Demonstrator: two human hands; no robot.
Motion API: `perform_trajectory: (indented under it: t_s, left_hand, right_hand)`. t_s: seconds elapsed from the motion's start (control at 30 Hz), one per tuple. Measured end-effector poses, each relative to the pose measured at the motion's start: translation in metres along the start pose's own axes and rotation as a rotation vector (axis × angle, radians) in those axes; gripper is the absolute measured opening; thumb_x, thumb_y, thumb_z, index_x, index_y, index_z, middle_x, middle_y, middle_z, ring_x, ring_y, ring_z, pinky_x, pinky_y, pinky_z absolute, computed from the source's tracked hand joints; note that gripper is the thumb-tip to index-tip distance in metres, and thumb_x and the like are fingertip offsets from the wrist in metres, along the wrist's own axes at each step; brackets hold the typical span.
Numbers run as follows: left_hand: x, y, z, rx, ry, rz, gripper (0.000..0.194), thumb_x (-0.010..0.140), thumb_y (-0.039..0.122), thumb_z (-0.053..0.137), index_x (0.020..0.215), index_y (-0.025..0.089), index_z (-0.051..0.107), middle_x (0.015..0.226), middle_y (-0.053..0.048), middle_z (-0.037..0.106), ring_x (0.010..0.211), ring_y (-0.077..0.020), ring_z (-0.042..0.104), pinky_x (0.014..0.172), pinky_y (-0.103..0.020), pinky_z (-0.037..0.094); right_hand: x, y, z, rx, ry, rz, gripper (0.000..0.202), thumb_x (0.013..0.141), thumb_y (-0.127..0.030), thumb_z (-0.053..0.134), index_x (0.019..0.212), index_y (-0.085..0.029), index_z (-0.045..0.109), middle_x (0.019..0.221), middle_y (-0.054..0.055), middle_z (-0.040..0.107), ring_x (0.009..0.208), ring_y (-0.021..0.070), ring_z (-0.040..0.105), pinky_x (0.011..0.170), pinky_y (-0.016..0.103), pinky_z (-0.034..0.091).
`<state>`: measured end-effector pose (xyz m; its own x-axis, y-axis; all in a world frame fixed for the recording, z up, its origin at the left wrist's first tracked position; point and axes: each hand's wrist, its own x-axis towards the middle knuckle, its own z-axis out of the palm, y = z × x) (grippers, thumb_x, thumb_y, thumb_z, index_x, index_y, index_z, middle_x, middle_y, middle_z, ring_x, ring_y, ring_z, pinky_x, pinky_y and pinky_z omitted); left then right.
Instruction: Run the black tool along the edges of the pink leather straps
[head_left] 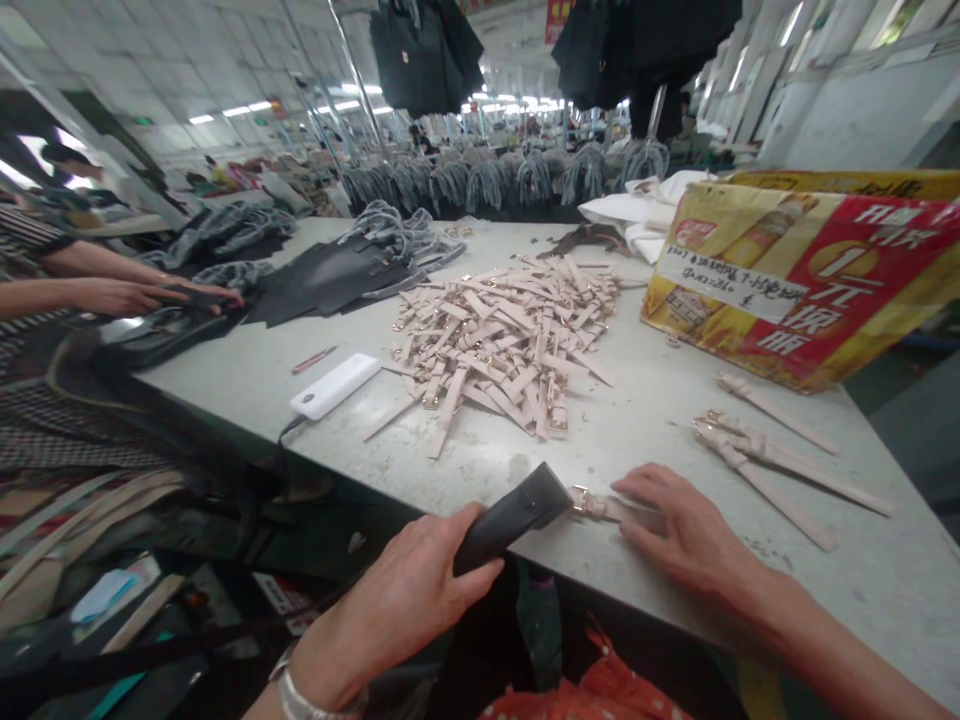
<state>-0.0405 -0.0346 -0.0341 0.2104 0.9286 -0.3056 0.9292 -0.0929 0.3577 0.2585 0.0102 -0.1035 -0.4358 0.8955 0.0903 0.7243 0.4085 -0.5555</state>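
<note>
My left hand point(420, 565) is wrapped round a dark flat-ended tool point(517, 510), its end beside the buckle of a beige strap point(611, 508) near the table's front edge. Over the other end of that strap is my right hand point(675, 520), its fingers slightly spread and touching the strap or the table; a firm grip cannot be made out. A large pile of beige buckled straps point(502, 340) lies in the middle of the table. Several more straps point(772, 460) rest apart to the right.
A yellow and red box point(787, 280) stands at the right. Left of the pile are a white power bank point(337, 385) with a cable, a red pen point(313, 360) and black pieces point(322, 280). A co-worker's hands point(150, 295) hold dark material at far left.
</note>
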Motion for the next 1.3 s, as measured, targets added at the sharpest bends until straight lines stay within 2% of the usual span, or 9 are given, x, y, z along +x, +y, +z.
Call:
perform_trajectory:
  t_s: [0.17,0.37,0.6,0.7,0.8,0.9,1.07,1.17,1.3]
  left_hand:
    - [0.001,0.002,-0.001,0.041,-0.028,0.004,0.036,0.081,0.047,0.048,0.109,0.027,0.056,0.085,-0.002,0.063,0.085,-0.0211,0.06,0.076,-0.029,0.043]
    - [0.001,0.005,-0.007,0.037,-0.028,-0.018,0.032,0.082,0.046,0.047,0.106,0.027,0.057,0.081,-0.001,0.063,0.081,-0.0204,0.061,0.072,-0.028,0.042]
    - [-0.002,0.0,-0.014,-0.012,-0.041,-0.03,0.03,0.083,0.048,0.046,0.1,0.026,0.057,0.072,0.002,0.062,0.072,-0.0182,0.06,0.062,-0.025,0.04]
    - [-0.009,0.0,-0.014,-0.022,-0.035,-0.03,0.03,0.083,0.046,0.047,0.104,0.027,0.056,0.078,0.001,0.064,0.076,-0.0182,0.06,0.063,-0.024,0.04]
    - [-0.012,0.005,-0.012,-0.007,-0.012,-0.011,0.033,0.082,0.046,0.048,0.11,0.029,0.054,0.086,0.0,0.064,0.084,-0.0192,0.06,0.07,-0.026,0.041]
    - [-0.006,0.008,-0.011,0.033,-0.011,0.009,0.029,0.082,0.045,0.047,0.101,0.026,0.058,0.082,-0.001,0.064,0.08,-0.0195,0.06,0.071,-0.027,0.042]
    - [0.01,0.004,-0.014,-0.006,-0.077,0.048,0.025,0.082,0.041,0.046,0.093,0.023,0.059,0.085,-0.001,0.064,0.082,-0.0194,0.06,0.069,-0.025,0.043]
    - [0.013,0.002,-0.017,-0.019,-0.098,0.031,0.025,0.081,0.041,0.045,0.092,0.023,0.06,0.087,-0.001,0.064,0.082,-0.0194,0.06,0.07,-0.025,0.043]
    - [0.013,0.005,-0.021,-0.008,-0.115,0.014,0.028,0.081,0.044,0.046,0.093,0.022,0.06,0.087,-0.002,0.064,0.083,-0.0195,0.06,0.071,-0.026,0.044]
  right_hand:
    - [0.018,-0.009,0.018,0.06,0.041,-0.079,0.022,0.075,-0.023,0.061,0.097,-0.022,0.064,0.093,0.006,0.06,0.087,0.0207,0.054,0.078,0.034,0.042]
    - [0.022,-0.019,0.027,0.067,0.1,-0.11,0.015,0.075,-0.012,0.051,0.086,-0.019,0.06,0.084,0.005,0.057,0.081,0.0188,0.05,0.072,0.031,0.04]
    - [0.025,-0.03,0.021,-0.046,-0.053,-0.156,0.031,0.086,-0.017,0.046,0.112,-0.027,0.06,0.09,0.005,0.054,0.082,0.0174,0.05,0.07,0.028,0.037]
    - [0.031,-0.037,0.019,-0.119,-0.114,-0.133,0.025,0.087,-0.019,0.046,0.103,-0.027,0.064,0.086,0.004,0.053,0.075,0.0162,0.048,0.064,0.027,0.034]
    - [0.036,-0.038,0.019,-0.069,-0.139,-0.15,0.023,0.083,-0.015,0.048,0.096,-0.025,0.065,0.083,0.004,0.055,0.079,0.0169,0.048,0.067,0.027,0.035]
    - [0.036,-0.033,0.023,0.039,-0.078,-0.142,0.023,0.079,-0.014,0.052,0.096,-0.023,0.064,0.082,0.003,0.058,0.083,0.0177,0.05,0.072,0.028,0.038]
    - [0.029,-0.025,0.03,0.081,0.045,-0.104,0.018,0.077,-0.025,0.059,0.094,-0.02,0.065,0.085,0.005,0.061,0.084,0.02,0.052,0.075,0.032,0.041]
    - [0.027,-0.025,0.031,0.035,0.067,-0.102,0.017,0.078,-0.029,0.059,0.091,-0.02,0.066,0.084,0.006,0.061,0.084,0.0206,0.054,0.074,0.032,0.042]
    - [0.026,-0.027,0.027,0.017,0.031,-0.1,0.018,0.082,-0.026,0.052,0.091,-0.02,0.067,0.084,0.005,0.06,0.076,0.0173,0.055,0.069,0.028,0.041]
